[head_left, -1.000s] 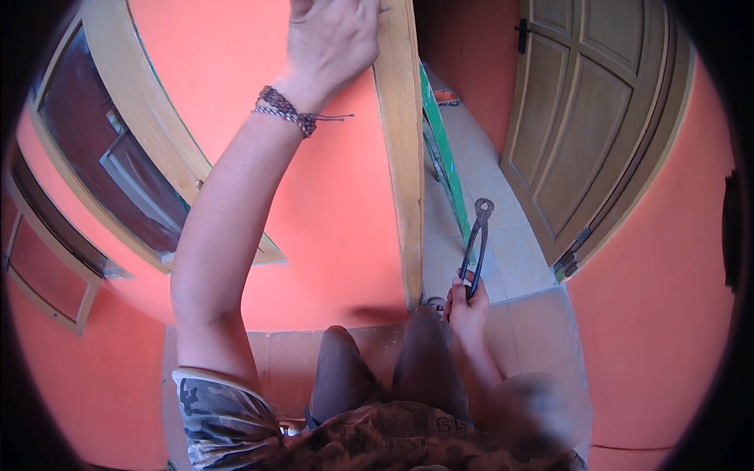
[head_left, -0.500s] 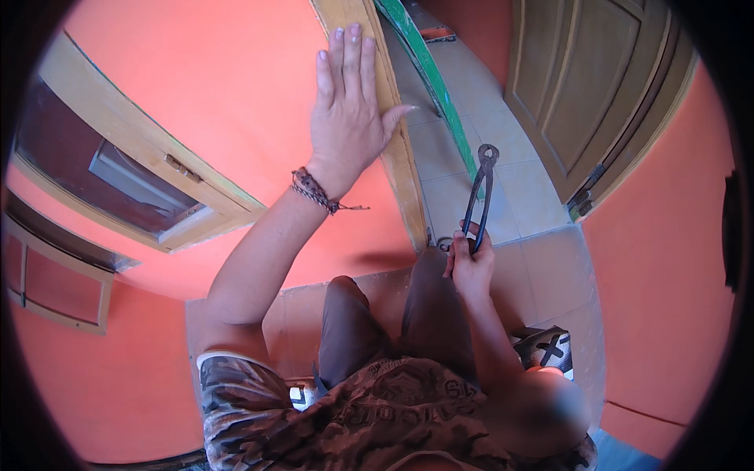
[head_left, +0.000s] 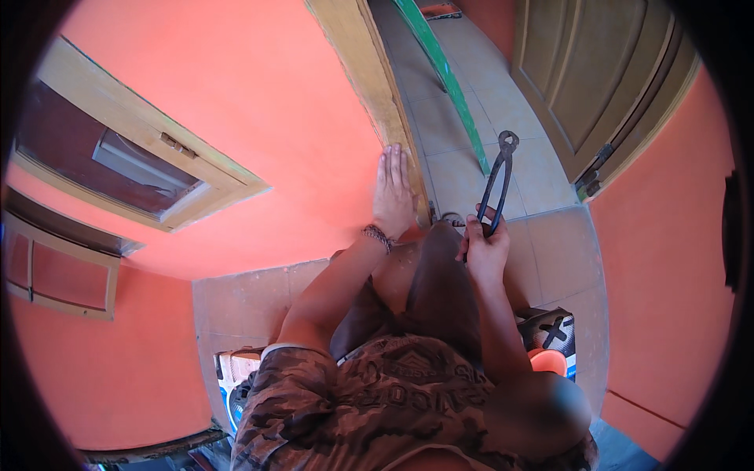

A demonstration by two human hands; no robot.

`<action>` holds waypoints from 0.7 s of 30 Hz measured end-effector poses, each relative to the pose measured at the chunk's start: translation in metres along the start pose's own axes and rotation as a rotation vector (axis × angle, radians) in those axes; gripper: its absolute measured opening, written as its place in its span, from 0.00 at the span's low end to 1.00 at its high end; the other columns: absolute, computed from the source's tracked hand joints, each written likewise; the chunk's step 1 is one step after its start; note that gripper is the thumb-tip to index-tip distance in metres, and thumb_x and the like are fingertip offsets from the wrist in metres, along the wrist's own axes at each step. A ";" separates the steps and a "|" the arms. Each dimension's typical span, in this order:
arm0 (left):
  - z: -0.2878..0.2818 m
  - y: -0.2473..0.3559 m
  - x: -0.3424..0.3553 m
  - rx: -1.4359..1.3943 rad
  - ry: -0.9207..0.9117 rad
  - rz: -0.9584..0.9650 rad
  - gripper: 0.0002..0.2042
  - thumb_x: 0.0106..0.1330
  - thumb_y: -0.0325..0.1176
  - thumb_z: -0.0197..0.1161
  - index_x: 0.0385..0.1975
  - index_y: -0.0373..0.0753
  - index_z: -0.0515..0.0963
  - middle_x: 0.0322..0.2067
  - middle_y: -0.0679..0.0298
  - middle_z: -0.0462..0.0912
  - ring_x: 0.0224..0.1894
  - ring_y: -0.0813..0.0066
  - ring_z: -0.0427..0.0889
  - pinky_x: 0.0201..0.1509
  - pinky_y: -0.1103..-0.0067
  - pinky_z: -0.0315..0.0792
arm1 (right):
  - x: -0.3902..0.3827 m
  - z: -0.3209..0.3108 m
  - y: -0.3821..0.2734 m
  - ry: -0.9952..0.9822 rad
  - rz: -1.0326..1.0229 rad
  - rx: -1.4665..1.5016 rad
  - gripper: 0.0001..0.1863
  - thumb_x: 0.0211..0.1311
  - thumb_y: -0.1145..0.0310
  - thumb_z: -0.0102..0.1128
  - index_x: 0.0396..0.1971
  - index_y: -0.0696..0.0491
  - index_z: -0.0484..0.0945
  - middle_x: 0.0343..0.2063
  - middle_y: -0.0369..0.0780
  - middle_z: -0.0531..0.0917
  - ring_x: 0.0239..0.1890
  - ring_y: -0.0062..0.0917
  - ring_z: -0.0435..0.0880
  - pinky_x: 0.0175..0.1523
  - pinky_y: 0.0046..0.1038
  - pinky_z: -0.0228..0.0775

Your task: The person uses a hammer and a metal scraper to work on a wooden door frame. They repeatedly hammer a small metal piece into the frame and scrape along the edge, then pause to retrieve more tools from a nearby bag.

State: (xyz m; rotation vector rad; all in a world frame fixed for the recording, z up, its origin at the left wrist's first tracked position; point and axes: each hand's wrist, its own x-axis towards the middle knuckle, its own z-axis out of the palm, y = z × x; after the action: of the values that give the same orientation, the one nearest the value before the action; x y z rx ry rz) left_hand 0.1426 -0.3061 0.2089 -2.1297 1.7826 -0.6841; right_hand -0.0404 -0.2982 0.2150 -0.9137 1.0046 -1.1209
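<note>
My left hand [head_left: 395, 195] lies flat with its fingers stretched out and close together, the fingertips against the lower part of a wooden door frame [head_left: 357, 67]. A braided bracelet [head_left: 378, 237] circles that wrist. In my right hand [head_left: 487, 253] are dark metal pincers [head_left: 506, 151], gripped by their two handles with the rounded jaws pointing away from me. The pincers are held up over the tiled floor of the doorway, to the right of the frame.
A long green strip [head_left: 448, 74] slants across the doorway. Beyond it is a brown panelled door [head_left: 589, 71]. On the left, the orange wall [head_left: 236, 118] holds a wood-framed window [head_left: 110, 149]. By my right side are a printed bag [head_left: 556, 330] and an orange round object [head_left: 548, 361].
My left hand has come down the door frame toward me, from high up to near its lower end. The pincers stay in my right hand, slightly further right and up in view.
</note>
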 end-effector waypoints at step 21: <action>0.048 0.005 -0.195 -1.409 -0.512 -0.433 0.21 0.63 0.41 0.61 0.53 0.37 0.75 0.46 0.55 0.81 0.43 0.63 0.81 0.51 0.68 0.73 | -0.033 -0.010 0.017 -0.507 0.294 -0.996 0.22 0.61 0.64 0.56 0.47 0.67 0.69 0.25 0.53 0.82 0.16 0.36 0.83 0.23 0.33 0.77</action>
State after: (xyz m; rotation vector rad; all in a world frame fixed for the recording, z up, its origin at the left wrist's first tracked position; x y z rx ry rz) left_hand 0.1391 -0.1212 0.1312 -3.0258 1.5842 1.4060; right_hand -0.0496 -0.2629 0.2012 -1.6585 1.2050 -0.0476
